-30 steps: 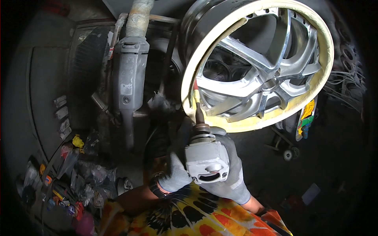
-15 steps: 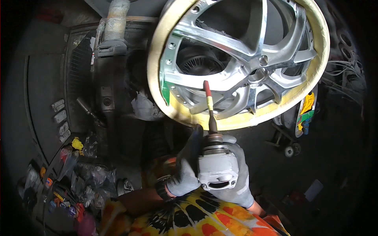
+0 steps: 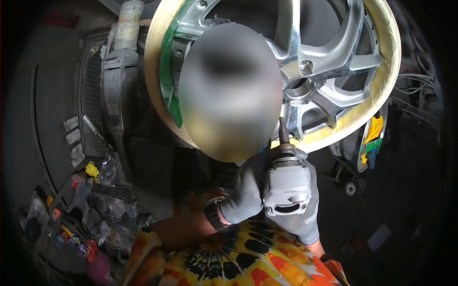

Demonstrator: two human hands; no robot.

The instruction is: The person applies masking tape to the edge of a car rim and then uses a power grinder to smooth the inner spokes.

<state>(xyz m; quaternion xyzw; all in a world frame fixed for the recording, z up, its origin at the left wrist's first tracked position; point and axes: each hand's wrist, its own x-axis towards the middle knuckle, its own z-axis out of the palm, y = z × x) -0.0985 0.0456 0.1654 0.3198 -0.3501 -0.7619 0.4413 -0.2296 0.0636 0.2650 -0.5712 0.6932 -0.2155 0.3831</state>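
Both my gloved hands are at a grey straight grinder point(image 3: 287, 183), its dark tapered shaft point(image 3: 284, 133) pointing up at the wheel. My right hand point(image 3: 307, 209) wraps its right side and underside. Against its left side lies my left hand point(image 3: 245, 190), closed at the tool, with some fingers hidden behind it. Beyond stands a silver alloy wheel point(image 3: 329, 57) with wide spokes. Cream masking tape point(image 3: 386, 90) covers its rim, and green tape point(image 3: 168, 71) lines the left inner edge. A blurred oval hides the wheel's lower left spokes and the shaft's tip.
Left of the wheel is a grey machine column point(image 3: 113, 90) with a wrapped pipe point(image 3: 130, 26) above. Plastic bags and clutter point(image 3: 112, 209) lie at lower left. A small wheeled cart point(image 3: 350, 187) and a stand with yellow cloth point(image 3: 373, 131) are to the right, below cables point(image 3: 412, 83).
My hands and the grinder have shifted right and slightly up in view. The wheel's left edge now appears farther left. A blurred oval now covers part of the wheel.
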